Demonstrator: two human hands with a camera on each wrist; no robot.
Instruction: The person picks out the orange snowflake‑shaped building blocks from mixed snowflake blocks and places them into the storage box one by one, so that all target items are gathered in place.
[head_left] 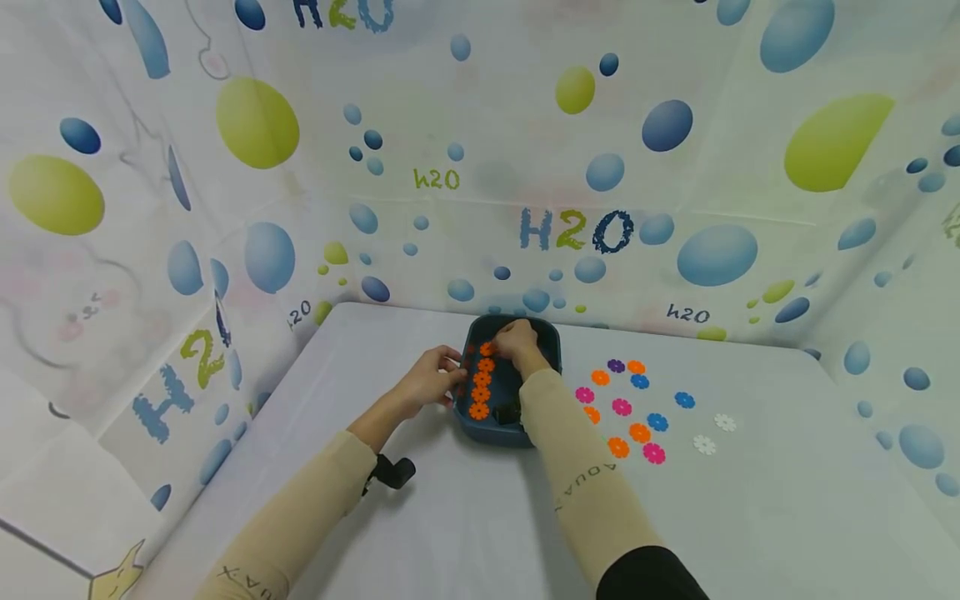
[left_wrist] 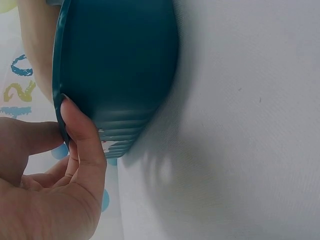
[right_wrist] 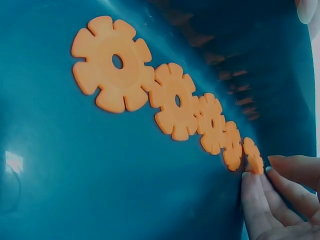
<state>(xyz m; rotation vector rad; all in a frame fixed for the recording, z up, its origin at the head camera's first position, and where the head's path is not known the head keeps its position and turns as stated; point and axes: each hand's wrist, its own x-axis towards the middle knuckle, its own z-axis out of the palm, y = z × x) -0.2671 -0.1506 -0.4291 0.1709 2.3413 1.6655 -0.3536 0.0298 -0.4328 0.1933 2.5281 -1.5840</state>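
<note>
From the head view, we saw a dark blue tray [head_left: 495, 435] on the white worktop [head_left: 765, 500], with a row of five orange flower pieces [head_left: 482, 380] lying inside it along its left side, from the near end towards the far end. Loose flower pieces [head_left: 622, 407] in orange, pink, blue, purple and white lay scattered on the worktop to the right of the tray.

The two hands were apart. The left hand [head_left: 429, 380] pinched the tray's left rim, a finger against the outer wall, which we took for steadying. The right hand [head_left: 517, 342] reached inside to the far end of the row, where its fingertips pinched the edge of the farthest orange piece [right_wrist: 254, 155]. We could not tell whether that piece was joined to its neighbour or merely beside it; the nearer ones seemed to meet petal to petal.

We judged the step in hand to be setting or straightening the far end of the row, though one moment could not settle whether the piece was going down or coming up. If it was going down, the next move called for squaring it with the line and letting go lightly, without dragging its neighbours; after that, we thought, the right hand would need to cross to the loose pieces.
</note>
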